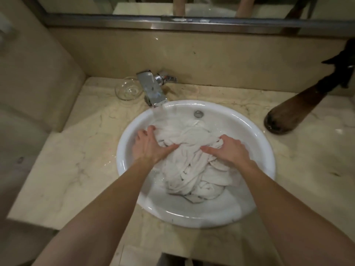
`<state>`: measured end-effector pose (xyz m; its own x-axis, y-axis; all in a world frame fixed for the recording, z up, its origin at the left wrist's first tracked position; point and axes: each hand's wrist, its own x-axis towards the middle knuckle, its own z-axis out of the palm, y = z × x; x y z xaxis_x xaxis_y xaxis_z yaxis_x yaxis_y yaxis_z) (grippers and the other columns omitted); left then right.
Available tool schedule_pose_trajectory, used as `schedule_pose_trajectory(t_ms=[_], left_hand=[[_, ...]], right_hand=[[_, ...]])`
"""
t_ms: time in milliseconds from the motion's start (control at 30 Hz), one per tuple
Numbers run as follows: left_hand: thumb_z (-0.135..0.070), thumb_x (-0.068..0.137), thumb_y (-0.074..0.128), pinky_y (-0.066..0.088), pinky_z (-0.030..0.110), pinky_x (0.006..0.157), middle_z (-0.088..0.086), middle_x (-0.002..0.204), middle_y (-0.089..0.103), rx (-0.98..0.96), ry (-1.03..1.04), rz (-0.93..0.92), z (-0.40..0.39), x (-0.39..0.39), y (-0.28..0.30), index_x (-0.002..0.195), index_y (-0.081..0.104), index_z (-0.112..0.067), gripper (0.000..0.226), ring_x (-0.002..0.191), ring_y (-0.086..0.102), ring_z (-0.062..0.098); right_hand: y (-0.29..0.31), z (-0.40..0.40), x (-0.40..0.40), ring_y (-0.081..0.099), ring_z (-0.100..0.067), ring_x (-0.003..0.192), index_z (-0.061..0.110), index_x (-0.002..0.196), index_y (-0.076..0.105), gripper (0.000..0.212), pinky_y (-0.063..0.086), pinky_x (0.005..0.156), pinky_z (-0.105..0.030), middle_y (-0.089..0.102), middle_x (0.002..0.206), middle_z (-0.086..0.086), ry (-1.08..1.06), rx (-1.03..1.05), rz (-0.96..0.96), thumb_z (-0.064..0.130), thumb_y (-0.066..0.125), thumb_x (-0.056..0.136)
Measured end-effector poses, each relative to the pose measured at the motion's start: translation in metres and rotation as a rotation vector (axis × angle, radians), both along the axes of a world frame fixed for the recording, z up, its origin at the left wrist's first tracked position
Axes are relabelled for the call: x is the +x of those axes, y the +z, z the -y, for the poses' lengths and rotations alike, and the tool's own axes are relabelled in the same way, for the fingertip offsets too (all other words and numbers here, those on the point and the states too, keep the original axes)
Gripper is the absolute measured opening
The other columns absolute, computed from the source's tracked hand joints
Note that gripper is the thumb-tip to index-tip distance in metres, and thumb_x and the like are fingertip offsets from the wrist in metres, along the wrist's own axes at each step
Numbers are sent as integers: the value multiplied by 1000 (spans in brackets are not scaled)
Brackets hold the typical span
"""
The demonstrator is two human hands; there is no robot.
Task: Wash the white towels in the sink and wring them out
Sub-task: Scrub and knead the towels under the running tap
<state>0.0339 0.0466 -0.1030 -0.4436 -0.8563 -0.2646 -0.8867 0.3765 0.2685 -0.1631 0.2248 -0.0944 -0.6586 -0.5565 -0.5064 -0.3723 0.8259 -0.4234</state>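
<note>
A heap of wet white towels [192, 164] lies bunched in the round white sink [194, 217], which holds shallow water. My left hand [149, 144] presses on the heap's left side, its fingertips curled into the cloth. My right hand [226, 148] rests on the right side, with its fingers dug into the folds and gripping them. Water runs from the chrome tap [153, 91] into the basin's far left.
A clear glass bowl [127, 91] stands on the marble counter [76, 160] left of the tap. A brown vase-like object [294, 112] leans at the right of the sink. A mirror frame [172, 24] runs along the back wall.
</note>
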Motion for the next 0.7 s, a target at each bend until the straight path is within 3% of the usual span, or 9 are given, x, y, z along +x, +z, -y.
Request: schedule_pose_trajectory(t_ms=[133, 233, 367, 467, 600, 700], left_hand=[[-85, 51, 72, 42, 40, 95, 10, 123, 45, 36, 13, -26, -6, -6, 0, 135, 30, -21, 114, 113, 51, 33], [-76, 51, 81, 44, 39, 86, 6, 113, 56, 155, 64, -82, -2, -2, 3, 133, 27, -23, 112, 103, 58, 31], [-60, 50, 92, 40, 43, 102, 9, 148, 37, 381, 186, -104, 6, 2, 10, 149, 9, -12, 137, 134, 41, 31], [-62, 57, 88, 43, 40, 95, 10, 135, 46, 402, 205, -43, 1, 8, 18, 141, 22, -7, 120, 125, 48, 31], [-62, 74, 74, 46, 40, 87, 12, 124, 59, 384, 21, -2, -12, 21, 39, 130, 37, -11, 84, 114, 57, 35], [-60, 68, 68, 48, 39, 79, 6, 105, 65, 363, -67, -122, -28, 38, 64, 109, 46, -15, 65, 99, 62, 33]], right_hand=[[0, -9, 5, 62, -24, 101, 30, 94, 67, 36, 44, 79, -34, 70, 99, 4, -159, -146, 116, 55, 75, 69], [-4, -24, 20, 66, -22, 91, 24, 86, 70, 26, 49, 82, -34, 72, 86, 3, -356, -341, 306, 41, 80, 70], [12, -40, 47, 61, -16, 70, 15, 76, 63, 16, 47, 67, -25, 65, 70, -1, -453, -546, 529, 11, 78, 79], [36, -41, 68, 56, -7, 64, 12, 79, 59, 22, 44, 59, -15, 58, 70, 2, -412, -648, 603, 7, 80, 73], [69, -28, 94, 50, -9, 61, 14, 73, 53, 24, 42, 55, -18, 49, 63, 3, -461, -790, 693, 12, 73, 59], [90, -11, 103, 46, -11, 60, 19, 67, 49, 30, 40, 54, -22, 42, 64, -1, -511, -929, 904, 15, 75, 54]])
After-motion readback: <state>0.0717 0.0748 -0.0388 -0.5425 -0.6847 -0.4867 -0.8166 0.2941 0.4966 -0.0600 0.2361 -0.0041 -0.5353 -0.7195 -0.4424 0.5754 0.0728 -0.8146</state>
